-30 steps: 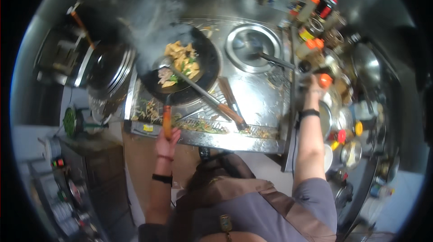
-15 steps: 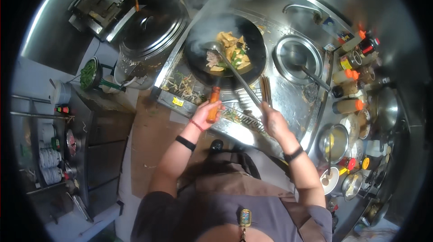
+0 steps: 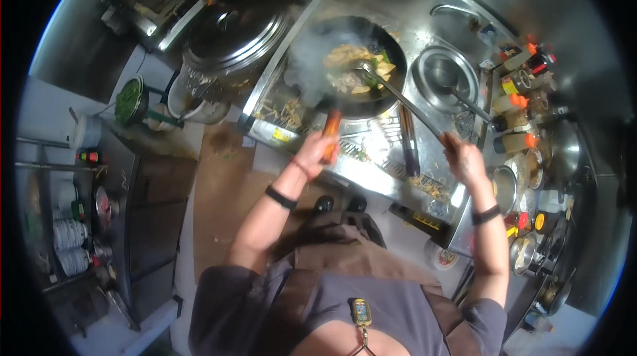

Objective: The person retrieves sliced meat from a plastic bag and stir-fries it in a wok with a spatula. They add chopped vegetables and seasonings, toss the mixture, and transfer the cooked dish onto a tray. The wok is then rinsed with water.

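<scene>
My left hand (image 3: 317, 155) clasps an orange handle (image 3: 332, 129), my right hand (image 3: 467, 163) a long ladle (image 3: 410, 106); beyond, the handle's black wok (image 3: 375, 32) steams on the steel stove (image 3: 434, 158) (the ladle's bowl sits among the food (image 3: 343, 55)), a faucet (image 3: 455, 7) farther back.

No words or numbers can be read; a yellow sticker (image 3: 281, 135) is seen on the front edge of the steel cooking range (image 3: 363, 175); a yellow label (image 3: 508, 84) is borne by a jar (image 3: 523, 80) among the condiment bottles (image 3: 509, 103); reddish print, too blurred to read, is shown on a round white container (image 3: 444, 258).
</scene>
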The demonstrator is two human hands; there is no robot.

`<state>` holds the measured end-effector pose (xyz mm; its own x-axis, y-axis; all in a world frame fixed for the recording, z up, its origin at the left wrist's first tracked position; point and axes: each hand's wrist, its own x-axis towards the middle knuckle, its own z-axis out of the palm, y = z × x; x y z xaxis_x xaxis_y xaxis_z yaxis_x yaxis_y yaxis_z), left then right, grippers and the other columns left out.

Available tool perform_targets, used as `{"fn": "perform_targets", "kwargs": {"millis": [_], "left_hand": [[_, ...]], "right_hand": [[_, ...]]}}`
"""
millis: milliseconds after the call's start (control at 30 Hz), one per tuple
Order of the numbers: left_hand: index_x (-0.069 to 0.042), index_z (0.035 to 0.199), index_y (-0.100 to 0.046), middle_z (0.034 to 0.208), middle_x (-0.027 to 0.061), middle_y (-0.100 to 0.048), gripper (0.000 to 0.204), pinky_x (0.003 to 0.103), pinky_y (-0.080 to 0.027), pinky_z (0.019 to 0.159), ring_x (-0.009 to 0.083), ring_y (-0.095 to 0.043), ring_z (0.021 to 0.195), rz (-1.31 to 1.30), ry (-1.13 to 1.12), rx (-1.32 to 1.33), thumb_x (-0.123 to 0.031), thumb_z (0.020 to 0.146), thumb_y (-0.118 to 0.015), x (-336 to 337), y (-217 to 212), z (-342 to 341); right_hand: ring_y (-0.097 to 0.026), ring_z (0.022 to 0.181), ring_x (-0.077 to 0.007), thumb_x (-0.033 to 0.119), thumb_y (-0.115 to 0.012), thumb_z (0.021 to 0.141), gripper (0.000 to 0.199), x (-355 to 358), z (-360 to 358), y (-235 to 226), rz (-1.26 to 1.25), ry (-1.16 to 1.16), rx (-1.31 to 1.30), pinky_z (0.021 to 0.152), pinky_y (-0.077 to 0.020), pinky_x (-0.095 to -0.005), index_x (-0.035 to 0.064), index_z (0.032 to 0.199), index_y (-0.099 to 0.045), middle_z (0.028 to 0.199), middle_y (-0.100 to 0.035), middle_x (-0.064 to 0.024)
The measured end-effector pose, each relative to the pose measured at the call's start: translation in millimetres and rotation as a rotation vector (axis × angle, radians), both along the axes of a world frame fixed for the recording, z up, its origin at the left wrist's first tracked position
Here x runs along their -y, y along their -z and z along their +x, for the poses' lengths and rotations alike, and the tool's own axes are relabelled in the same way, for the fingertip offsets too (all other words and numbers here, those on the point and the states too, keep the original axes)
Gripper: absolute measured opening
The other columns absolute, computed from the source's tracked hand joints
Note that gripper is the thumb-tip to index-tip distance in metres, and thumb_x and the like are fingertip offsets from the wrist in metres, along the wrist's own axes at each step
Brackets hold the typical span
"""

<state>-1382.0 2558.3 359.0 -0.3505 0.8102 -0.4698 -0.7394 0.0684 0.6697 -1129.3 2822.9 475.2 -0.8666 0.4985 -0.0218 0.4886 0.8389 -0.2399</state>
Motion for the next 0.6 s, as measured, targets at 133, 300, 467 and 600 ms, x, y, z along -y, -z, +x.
{"fn": "perform_targets", "kwargs": {"millis": [133,300,467,600], "left_hand": [[-0.007,0.094,-0.053,0.067,0.0033,-0.054,0.01,0.029,-0.041,0.041,0.0145,-0.053,0.048,-0.036,0.026,0.147,-0.015,0.092,-0.06,67.9,-4.7,28.8],[-0.003,0.092,-0.053,0.062,0.0048,-0.057,0.015,0.028,-0.045,0.045,0.0154,-0.054,0.048,0.003,-0.028,0.116,-0.015,0.092,-0.06,2.3,-39.8,-6.7],[0.002,0.105,-0.054,0.101,0.0199,-0.057,0.024,0.041,-0.05,0.077,0.0293,-0.059,0.088,-0.226,-0.036,-1.057,-0.016,0.091,-0.059,-1.8,7.2,-13.1],[0.002,0.129,-0.045,0.132,0.0231,-0.044,0.041,0.041,-0.043,0.098,0.0318,-0.048,0.121,0.125,0.197,-1.38,-0.008,0.091,-0.058,-17.0,-23.4,52.8]], "right_hand": [[-0.067,0.087,-0.0394,0.006,-0.064,0.081,0.041,33.7,33.8,-11.2,-0.185,0.05,-0.253,0.075,-0.0537,-0.0399,-0.0015,0.121,-0.057,0.095,-0.066,-0.026],[-0.057,0.059,-0.0089,0.012,-0.062,0.091,0.037,104.9,71.3,44.3,-1.037,0.512,-0.505,0.05,-0.0473,-0.0242,-0.0002,0.125,-0.055,0.076,-0.063,-0.0006],[-0.038,0.044,-0.0069,0.032,-0.05,0.099,0.036,156.3,16.7,51.2,-1.823,0.704,-0.702,0.036,-0.0276,-0.0182,0.0104,0.128,-0.051,0.071,-0.053,-0.0018],[-0.033,0.041,-0.007,0.042,-0.044,0.1,0.037,164.2,17.2,56.6,-2.422,0.584,-0.882,0.034,-0.0267,-0.0182,0.0122,0.121,-0.051,0.069,-0.05,-0.0025]]}}
